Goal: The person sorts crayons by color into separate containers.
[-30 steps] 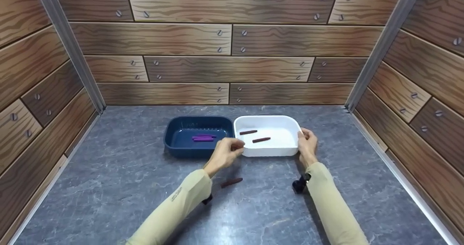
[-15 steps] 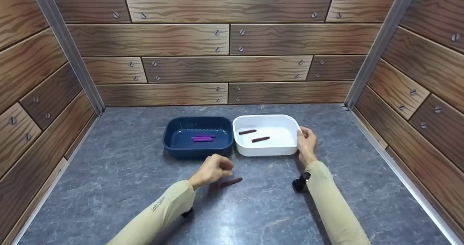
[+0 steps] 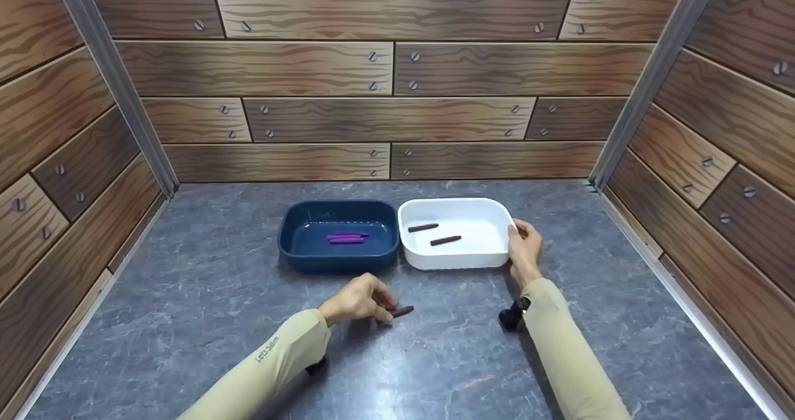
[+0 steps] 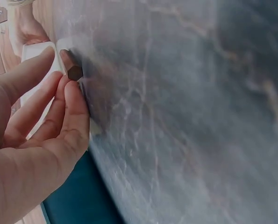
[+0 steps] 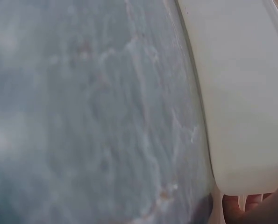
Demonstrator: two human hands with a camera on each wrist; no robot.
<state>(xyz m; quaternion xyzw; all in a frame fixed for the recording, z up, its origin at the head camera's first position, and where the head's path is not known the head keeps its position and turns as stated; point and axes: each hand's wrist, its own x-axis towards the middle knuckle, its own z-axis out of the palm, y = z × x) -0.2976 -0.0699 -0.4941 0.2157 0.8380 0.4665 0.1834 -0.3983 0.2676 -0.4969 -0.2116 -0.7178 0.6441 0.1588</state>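
On the tabletop lies a dark brown crayon-like stick (image 3: pixel 404 311), its blunt six-sided end (image 4: pixel 74 73) showing in the left wrist view. My left hand (image 3: pixel 360 299) is at its left end, thumb and fingertips bent toward it with a gap between them; firm contact is not visible. My right hand (image 3: pixel 526 246) grips the right end of a white tray (image 3: pixel 456 261), thumb at the rim and fingers outside. Two similar brown sticks (image 3: pixel 446 240) lie in this tray. Left of it stands a dark blue tray (image 3: pixel 338 263) holding several purple sticks (image 3: pixel 346 240).
The two trays stand side by side on a grey marbled tabletop (image 3: pixel 435 370). Wood-patterned walls (image 3: pixel 391 118) enclose the back and both sides. A black wrist camera (image 3: pixel 510 318) hangs under the right forearm.
My left hand has drawn back from the white tray's left edge and come down at the loose brown stick. The right hand keeps its grip on the white tray.
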